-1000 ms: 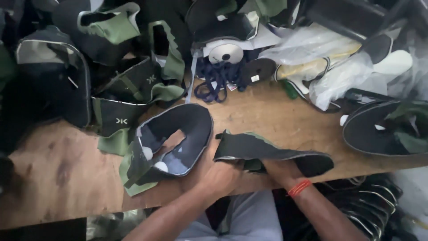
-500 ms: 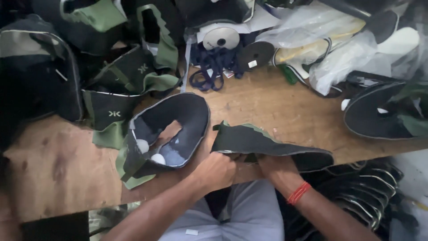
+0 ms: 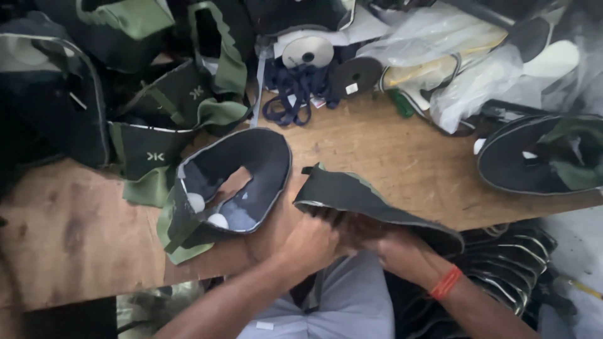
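My left hand and my right hand both grip the near edge of a black fabric shoe-upper piece with a thin green rim, held over the front edge of the wooden table. The piece runs from the table out to the right, past the edge. An orange band sits on my right wrist. Just left of my left hand lies a second black upper, curved open, with green lining and two white round pads inside.
Black and green upper pieces pile at the back left. A white tape spool, dark blue laces and plastic bags lie behind. Another black upper rests at the right. Stacked uppers sit below the table edge.
The view has shifted slightly and both hands have worked along the edge of the held piece; its left end now lifts a little higher off the table.
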